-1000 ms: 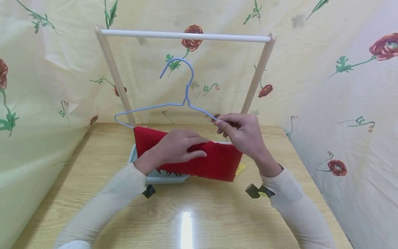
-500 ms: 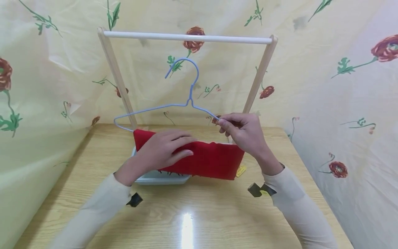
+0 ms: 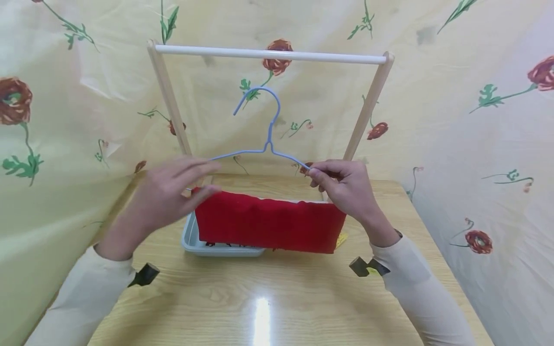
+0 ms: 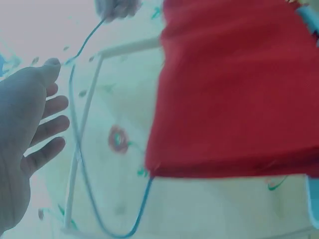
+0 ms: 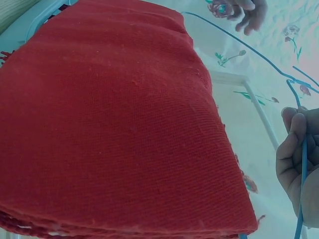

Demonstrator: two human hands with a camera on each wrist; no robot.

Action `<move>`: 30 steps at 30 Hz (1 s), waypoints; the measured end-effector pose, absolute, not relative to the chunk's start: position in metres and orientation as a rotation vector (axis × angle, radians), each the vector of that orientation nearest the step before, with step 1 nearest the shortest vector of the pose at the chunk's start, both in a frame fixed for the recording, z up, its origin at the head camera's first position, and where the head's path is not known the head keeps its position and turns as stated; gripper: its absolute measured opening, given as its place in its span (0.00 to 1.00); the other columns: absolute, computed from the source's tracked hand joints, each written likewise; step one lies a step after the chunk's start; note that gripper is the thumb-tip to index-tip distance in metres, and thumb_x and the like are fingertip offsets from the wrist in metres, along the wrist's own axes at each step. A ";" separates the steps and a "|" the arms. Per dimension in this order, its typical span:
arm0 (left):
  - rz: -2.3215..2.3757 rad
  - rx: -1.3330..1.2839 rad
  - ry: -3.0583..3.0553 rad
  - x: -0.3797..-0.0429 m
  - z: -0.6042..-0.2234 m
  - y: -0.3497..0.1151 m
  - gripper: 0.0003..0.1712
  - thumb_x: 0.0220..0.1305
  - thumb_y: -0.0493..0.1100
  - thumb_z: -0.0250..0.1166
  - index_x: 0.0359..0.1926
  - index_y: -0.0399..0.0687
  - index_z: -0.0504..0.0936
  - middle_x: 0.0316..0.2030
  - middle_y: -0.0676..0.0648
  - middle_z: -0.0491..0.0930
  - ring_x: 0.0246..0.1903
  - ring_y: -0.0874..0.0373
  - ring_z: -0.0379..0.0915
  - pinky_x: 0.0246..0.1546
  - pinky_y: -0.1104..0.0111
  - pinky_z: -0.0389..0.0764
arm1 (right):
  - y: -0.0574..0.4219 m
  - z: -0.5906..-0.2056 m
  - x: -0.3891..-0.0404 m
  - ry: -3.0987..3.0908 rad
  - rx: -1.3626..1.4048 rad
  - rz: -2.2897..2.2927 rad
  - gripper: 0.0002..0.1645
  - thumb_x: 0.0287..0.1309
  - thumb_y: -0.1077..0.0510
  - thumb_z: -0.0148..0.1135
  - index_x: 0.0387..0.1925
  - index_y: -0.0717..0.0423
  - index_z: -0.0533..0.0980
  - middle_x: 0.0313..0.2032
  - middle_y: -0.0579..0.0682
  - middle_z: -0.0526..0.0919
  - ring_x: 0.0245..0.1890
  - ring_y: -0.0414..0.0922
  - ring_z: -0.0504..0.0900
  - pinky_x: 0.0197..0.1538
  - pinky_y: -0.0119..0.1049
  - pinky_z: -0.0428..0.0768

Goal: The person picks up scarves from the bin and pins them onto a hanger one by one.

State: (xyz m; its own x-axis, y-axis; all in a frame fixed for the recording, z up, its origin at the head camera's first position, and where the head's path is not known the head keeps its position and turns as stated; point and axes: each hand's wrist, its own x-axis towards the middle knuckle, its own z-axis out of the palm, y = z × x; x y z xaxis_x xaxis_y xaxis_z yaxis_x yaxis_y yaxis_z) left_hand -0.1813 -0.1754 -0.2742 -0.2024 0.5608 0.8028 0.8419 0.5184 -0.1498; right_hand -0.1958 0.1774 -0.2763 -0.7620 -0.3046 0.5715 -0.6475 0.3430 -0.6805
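Observation:
A blue wire hanger [image 3: 270,132] is held up with its hook on top. Over its lower bar hangs a folded red scarf [image 3: 268,223], knitted, with a bit of fringe [image 5: 6,56] showing in the right wrist view. My right hand [image 3: 348,187] pinches the hanger's right shoulder between thumb and fingers. Beside the left shoulder my left hand [image 3: 166,194] is raised, blurred, its fingers apart and around no part of the hanger. In the left wrist view the wire passes just beyond the left fingertips [image 4: 60,104]; contact at the thumb tip is hard to tell.
Behind the hanger stands a wooden rack with a white rail [image 3: 268,54]. A light blue tray [image 3: 190,242] sits on the wooden table [image 3: 207,307], partly under the scarf. A small yellow item [image 3: 342,239] lies right of the scarf. Flowered cloth surrounds the table.
My left hand has slid off the scarf and moved left and up to the hanger's left side. The scarf lies more evenly along the bar. My right hand keeps its pinch.

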 end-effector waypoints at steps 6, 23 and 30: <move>-0.492 -1.066 -2.008 -0.204 -0.264 -0.196 0.32 0.74 0.63 0.56 0.54 0.39 0.86 0.47 0.40 0.87 0.44 0.46 0.84 0.45 0.59 0.83 | 0.174 -0.277 -0.198 -2.238 0.873 1.372 0.06 0.59 0.74 0.67 0.38 0.71 0.86 0.32 0.61 0.87 0.25 0.36 0.83 0.30 0.28 0.83; -0.815 -1.205 -2.193 -0.226 -0.258 -0.198 0.24 0.52 0.31 0.78 0.52 0.45 0.89 0.44 0.50 0.89 0.42 0.58 0.84 0.43 0.79 0.76 | 0.168 -0.278 -0.198 -2.229 0.899 1.370 0.06 0.58 0.75 0.68 0.37 0.71 0.86 0.31 0.59 0.88 0.25 0.35 0.84 0.29 0.28 0.83; -0.839 -1.274 -2.217 -0.225 -0.260 -0.192 0.13 0.57 0.30 0.74 0.44 0.43 0.90 0.33 0.54 0.86 0.30 0.65 0.77 0.32 0.78 0.75 | 0.168 -0.279 -0.197 -2.240 0.897 1.349 0.06 0.58 0.75 0.68 0.38 0.70 0.86 0.31 0.59 0.88 0.25 0.35 0.84 0.30 0.27 0.83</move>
State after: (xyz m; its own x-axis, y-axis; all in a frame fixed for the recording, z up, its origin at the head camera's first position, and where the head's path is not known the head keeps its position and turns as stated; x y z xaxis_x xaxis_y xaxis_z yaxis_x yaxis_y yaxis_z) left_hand -0.2253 -0.1924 -0.2598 -0.4743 0.6053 0.6393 0.8769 0.3895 0.2818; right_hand -0.1967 0.1683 -0.2792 -0.7266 -0.3276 0.6040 -0.6870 0.3371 -0.6437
